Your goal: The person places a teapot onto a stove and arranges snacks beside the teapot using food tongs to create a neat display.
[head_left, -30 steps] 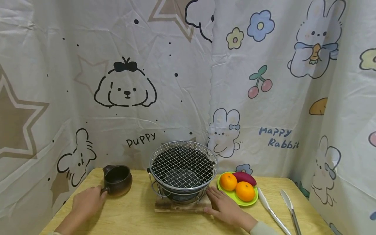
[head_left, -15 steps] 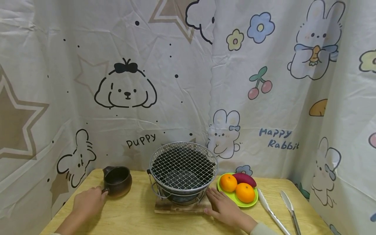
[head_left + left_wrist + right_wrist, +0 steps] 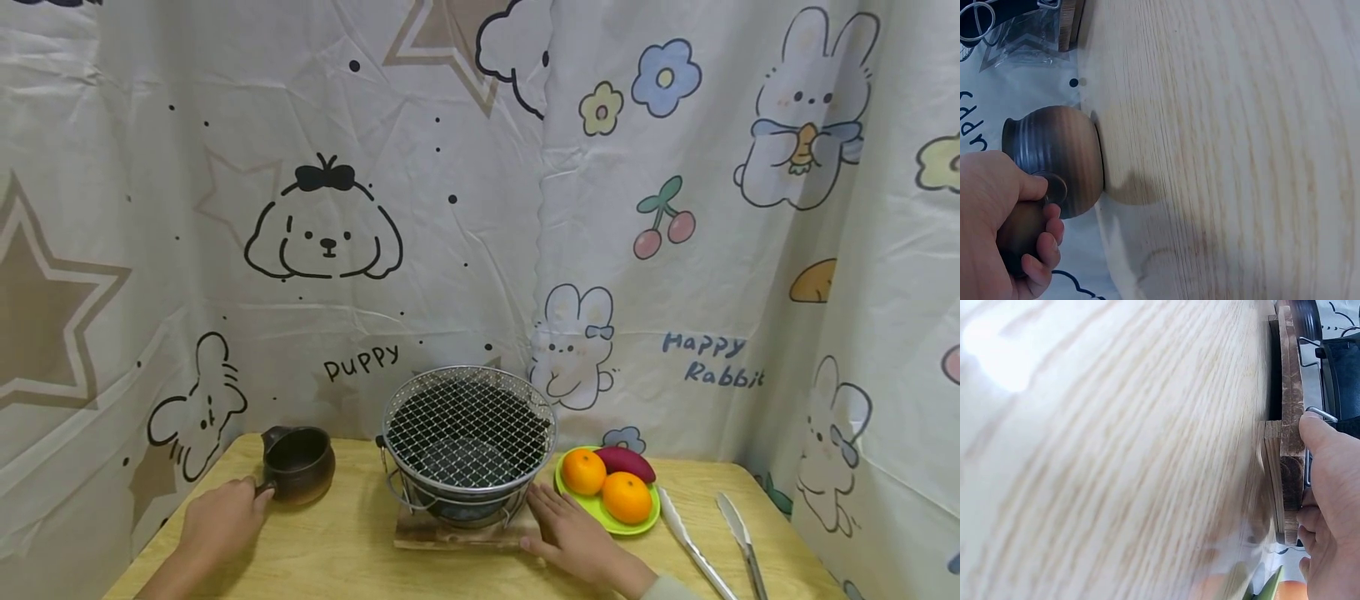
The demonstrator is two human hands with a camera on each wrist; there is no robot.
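In the head view my left hand (image 3: 223, 521) grips the handle of a dark brown clay pot (image 3: 300, 475) at the table's left. The left wrist view shows the thumb on top of the handle (image 3: 1019, 234) and the fingers curled round it; the pot (image 3: 1063, 150) stands on the table. My right hand (image 3: 573, 533) lies with extended fingers against the right end of a wooden board (image 3: 442, 535). Its thumb touches the board (image 3: 1292, 394) near a wire leg in the right wrist view. On this board stands a round tabletop grill (image 3: 468, 492) topped with a wire mesh (image 3: 468, 425).
A green plate (image 3: 611, 523) behind the right hand holds two oranges (image 3: 627, 497) and a purple sweet potato (image 3: 626, 464). Metal tongs (image 3: 697, 546) lie to its right, their two arms spread. A printed curtain (image 3: 450, 208) hangs around the table (image 3: 337, 558).
The head view has tilted slightly, so the scene sits a little lower in it. Both hands stay where they were, on the pot's handle and at the board.
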